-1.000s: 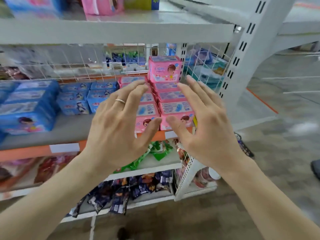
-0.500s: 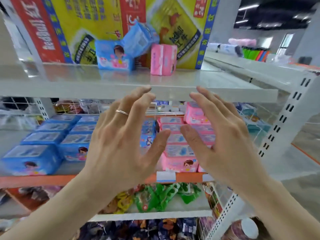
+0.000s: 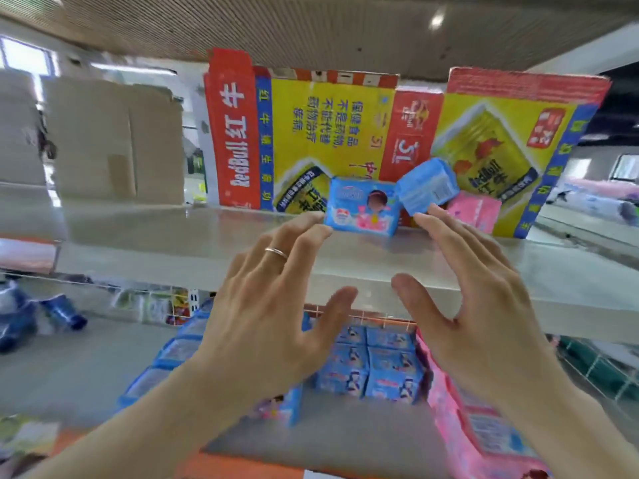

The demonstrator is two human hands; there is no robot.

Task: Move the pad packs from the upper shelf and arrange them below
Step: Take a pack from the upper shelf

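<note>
Shop aisle under a ribbed ceiling [image 3: 311,25]. Well left of the left grip [image 3: 269,326], plain cardboard boxes [image 3: 114,140] standing on the upper shelf [image 3: 138,243]. Left grip released, fingers spread, ring [image 3: 276,252] on one finger, holding nothing, fingertips just short of a flat blue pad pack [image 3: 363,210]. Behind that pack, a red-and-yellow printed carton [image 3: 311,133], contents hidden. Beyond the gap between the grips, a second blue pack [image 3: 427,186], tilted, propped beside the first. Right grip [image 3: 484,305] likewise released and empty, fingertips near the tilted pack; just beyond them, a pink pack [image 3: 475,212]. Below both grips, on the lower shelf [image 3: 86,368], blue packs [image 3: 377,368] in rows; under the right grip, pink packs [image 3: 466,420].
</note>
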